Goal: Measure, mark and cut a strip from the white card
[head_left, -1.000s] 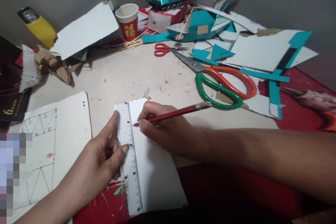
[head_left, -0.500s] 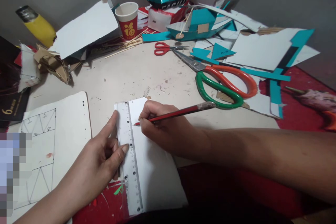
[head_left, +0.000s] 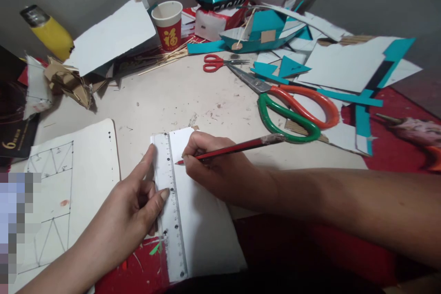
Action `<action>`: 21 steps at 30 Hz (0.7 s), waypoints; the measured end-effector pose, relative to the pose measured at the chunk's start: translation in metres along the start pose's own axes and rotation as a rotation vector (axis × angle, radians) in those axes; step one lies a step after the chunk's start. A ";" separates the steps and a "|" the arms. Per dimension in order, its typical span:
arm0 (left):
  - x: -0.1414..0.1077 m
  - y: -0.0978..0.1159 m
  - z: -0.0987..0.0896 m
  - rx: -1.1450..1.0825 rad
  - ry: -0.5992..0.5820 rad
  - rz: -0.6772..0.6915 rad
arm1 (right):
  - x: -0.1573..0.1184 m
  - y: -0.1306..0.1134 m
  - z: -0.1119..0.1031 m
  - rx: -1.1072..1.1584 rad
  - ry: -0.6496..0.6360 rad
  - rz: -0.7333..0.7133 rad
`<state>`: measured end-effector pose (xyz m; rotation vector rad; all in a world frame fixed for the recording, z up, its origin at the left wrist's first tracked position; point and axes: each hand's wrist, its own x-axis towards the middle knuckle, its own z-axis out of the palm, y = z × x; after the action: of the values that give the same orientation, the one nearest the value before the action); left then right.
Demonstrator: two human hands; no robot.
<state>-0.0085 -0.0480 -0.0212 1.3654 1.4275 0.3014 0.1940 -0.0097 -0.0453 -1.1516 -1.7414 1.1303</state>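
A clear ruler [head_left: 175,211] lies lengthwise along the left side of a white card sheet [head_left: 206,234]. My left hand [head_left: 132,204] grips the ruler, thumb pressed on its top and index finger stretched along the left edge; the other fingers are curled partly out of sight. In my right hand [head_left: 210,161] is a red and black pencil [head_left: 237,148], pinched near its tip. That tip sits at or just above the card, close to the ruler's right edge; whether it touches, I cannot tell.
A notebook [head_left: 93,170] with drawn triangles lies left. Large scissors [head_left: 289,110] and small red scissors [head_left: 215,63] rest beyond my right hand. Behind stand a paper cup [head_left: 168,27], a yellow bottle [head_left: 53,36], a teal model boat [head_left: 265,36] and cardboard scraps [head_left: 344,64].
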 end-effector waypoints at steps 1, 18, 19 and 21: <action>0.000 0.000 0.000 -0.001 0.000 0.000 | 0.000 0.000 0.000 0.003 -0.003 -0.001; 0.000 -0.002 0.000 -0.004 -0.004 0.003 | 0.001 0.001 0.001 -0.014 0.023 -0.021; -0.001 -0.002 0.000 0.000 -0.005 -0.002 | 0.001 0.001 0.002 -0.018 0.030 -0.018; -0.001 -0.001 -0.001 0.010 -0.007 -0.005 | 0.000 0.001 0.003 -0.025 0.040 -0.012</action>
<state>-0.0098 -0.0488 -0.0214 1.3698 1.4284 0.2868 0.1917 -0.0098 -0.0467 -1.1701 -1.7335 1.0742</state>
